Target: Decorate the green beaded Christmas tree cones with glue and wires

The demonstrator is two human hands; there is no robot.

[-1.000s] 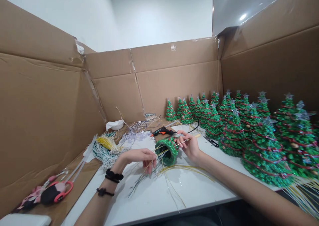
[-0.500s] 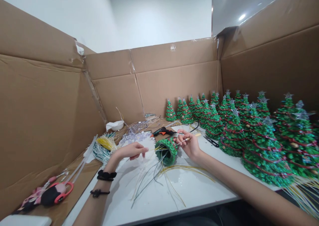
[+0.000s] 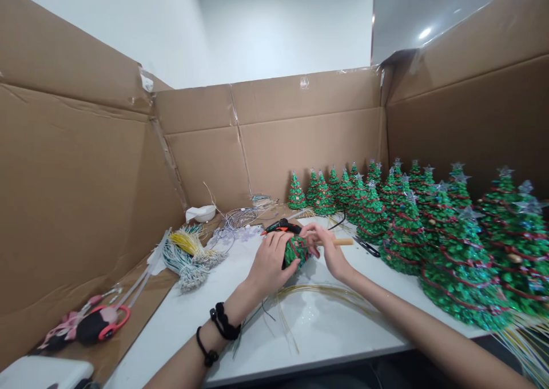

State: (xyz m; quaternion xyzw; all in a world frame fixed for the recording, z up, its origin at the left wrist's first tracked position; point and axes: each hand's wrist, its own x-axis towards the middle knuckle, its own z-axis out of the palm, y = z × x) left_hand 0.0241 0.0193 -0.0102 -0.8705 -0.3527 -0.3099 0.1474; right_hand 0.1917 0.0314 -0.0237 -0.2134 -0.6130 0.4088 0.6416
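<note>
A small green Christmas tree (image 3: 295, 250) with red garland lies on its side on the white table. My left hand (image 3: 270, 263) is closed around its left part, covering its open base. Against the tree's right end are the curled fingers of my right hand (image 3: 328, 249). A tan stick-like handle (image 3: 343, 242) juts out to the right from this hand; its other end is hidden by the fingers. Yellow wires (image 3: 317, 289) and a few grey-green ones trail on the table below the tree. Just behind the hands lies a black and orange glue gun (image 3: 281, 226).
Many finished-looking Christmas trees (image 3: 407, 234) crowd the right side. Black snips (image 3: 368, 246) lie before them. Bundled wires (image 3: 189, 257), a white scoop-like dish (image 3: 201, 213) and a pink and black doll-like trinket (image 3: 92, 325) sit at left. Cardboard walls (image 3: 309, 143) surround the table.
My left hand has let go of the yellow wire at the tree's base and moved right onto the tree. The tree has turned, so its hollow base no longer shows. The tan handle shows more.
</note>
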